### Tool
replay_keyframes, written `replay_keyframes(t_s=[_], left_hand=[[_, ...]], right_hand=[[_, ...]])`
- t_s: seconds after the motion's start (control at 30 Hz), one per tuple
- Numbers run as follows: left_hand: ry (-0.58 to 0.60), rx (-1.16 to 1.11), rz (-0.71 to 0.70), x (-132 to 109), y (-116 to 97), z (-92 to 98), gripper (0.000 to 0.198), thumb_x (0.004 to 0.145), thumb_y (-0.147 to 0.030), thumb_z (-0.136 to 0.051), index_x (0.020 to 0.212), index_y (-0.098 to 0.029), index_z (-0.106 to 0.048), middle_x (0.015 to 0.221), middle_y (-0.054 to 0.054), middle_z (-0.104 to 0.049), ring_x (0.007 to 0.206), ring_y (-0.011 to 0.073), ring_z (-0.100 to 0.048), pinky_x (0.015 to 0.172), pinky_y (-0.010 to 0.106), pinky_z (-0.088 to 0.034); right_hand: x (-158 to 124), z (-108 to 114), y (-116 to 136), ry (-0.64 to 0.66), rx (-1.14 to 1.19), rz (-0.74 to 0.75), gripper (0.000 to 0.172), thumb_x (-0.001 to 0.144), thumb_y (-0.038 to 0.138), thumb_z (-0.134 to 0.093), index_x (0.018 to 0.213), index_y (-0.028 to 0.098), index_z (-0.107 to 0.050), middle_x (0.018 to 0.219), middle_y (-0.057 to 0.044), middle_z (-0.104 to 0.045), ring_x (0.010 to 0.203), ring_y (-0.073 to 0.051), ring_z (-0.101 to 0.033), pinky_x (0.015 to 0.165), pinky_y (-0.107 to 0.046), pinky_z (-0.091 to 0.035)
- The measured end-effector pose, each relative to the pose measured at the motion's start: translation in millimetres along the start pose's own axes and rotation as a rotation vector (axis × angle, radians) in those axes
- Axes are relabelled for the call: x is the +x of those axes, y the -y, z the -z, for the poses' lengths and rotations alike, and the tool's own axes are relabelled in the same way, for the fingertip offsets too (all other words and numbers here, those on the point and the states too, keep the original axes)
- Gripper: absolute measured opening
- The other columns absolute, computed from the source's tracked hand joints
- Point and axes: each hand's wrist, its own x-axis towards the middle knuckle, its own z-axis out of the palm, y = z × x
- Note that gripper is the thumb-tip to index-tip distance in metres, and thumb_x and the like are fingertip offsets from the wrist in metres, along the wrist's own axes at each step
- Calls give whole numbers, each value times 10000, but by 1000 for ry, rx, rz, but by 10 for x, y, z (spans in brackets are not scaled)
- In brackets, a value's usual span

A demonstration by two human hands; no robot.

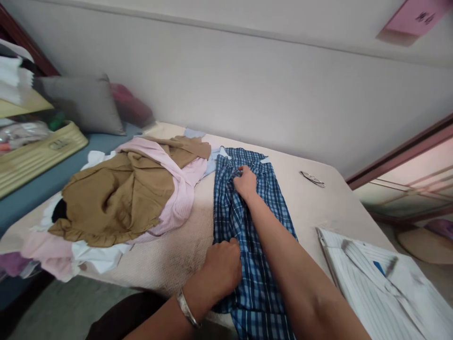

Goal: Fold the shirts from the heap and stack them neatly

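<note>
A blue plaid garment (260, 264) lies lengthwise on the table, its far end toward the wall and its near end running off the front edge. Small white patches show at both far corners. My right hand (246, 183) is closed, its fingers pinching the cloth near the far end. Nearer to me, my left hand (223, 264), with a silver bracelet on the wrist, is closed in a fist on the garment's left part. The cloth between the two hands is bunched into lengthwise creases.
A loose heap of clothes, with a brown garment (120, 198) on top, is to the left. Eyeglasses (312, 179) lie at the back right. A folded white striped garment (389, 278) lies at the front right. Behind the table (304, 208) stands a white wall (247, 85).
</note>
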Motion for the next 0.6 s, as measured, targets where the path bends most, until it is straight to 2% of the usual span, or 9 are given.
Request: replay_keyframes(t_s=[0.1,0.2,0.33,0.4,0.47,0.53,0.6], left_hand=[[5,-4,-36,15,-18,-31,310,878,-154,-434,1143,-108,-587,955,187,-718,851,344,-715,708,453,-568],[29,-2,-66,11,-48,-96,319,862,-140,-457,1153,-114,-585,951,184,-718,842,327,-716,710,428,-564],[95,10,13,-42,-79,-188,340,892,-285,-534,1163,-94,-609,985,219,-701,860,339,-701,750,456,-556],[144,32,39,-82,-100,-198,434,862,-321,-602,1212,-64,-605,1015,239,-686,893,358,-686,780,483,-551],[200,62,65,-116,-131,-183,489,807,-237,-662,1254,-53,-594,1045,242,-677,937,364,-674,801,477,-549],[232,76,105,-129,-163,-175,470,782,-126,-652,1246,-68,-607,1062,227,-677,970,355,-669,812,453,-546],[203,65,150,-112,-181,-213,372,824,-76,-585,1192,-85,-636,1040,207,-682,962,334,-672,803,429,-539]], right_hand=[[-27,32,-205,-71,-18,-76,473,842,235,-538,1307,145,-540,1171,-179,-673,1123,-315,-620,961,-413,-464],[-15,-33,-378,-38,-35,-160,509,855,446,-592,1226,98,-579,1130,-229,-670,1070,-339,-638,922,-444,-492],[222,-134,-334,-26,-52,-172,580,856,625,-561,1126,115,-618,1116,-228,-670,1083,-337,-633,935,-454,-488],[412,-173,-243,-24,-63,-150,576,859,633,-566,1125,124,-616,1132,-219,-668,1100,-333,-627,948,-455,-482],[618,-221,-168,-9,-74,-125,576,851,599,-606,1180,127,-594,1162,-208,-663,1116,-320,-624,950,-437,-484],[825,-283,-131,23,-87,-119,608,809,551,-682,1219,114,-579,1188,-211,-656,1119,-313,-627,936,-415,-494],[1023,-353,-127,71,-103,-131,637,732,514,-765,1182,90,-610,1175,-229,-662,1093,-325,-639,908,-410,-509]])
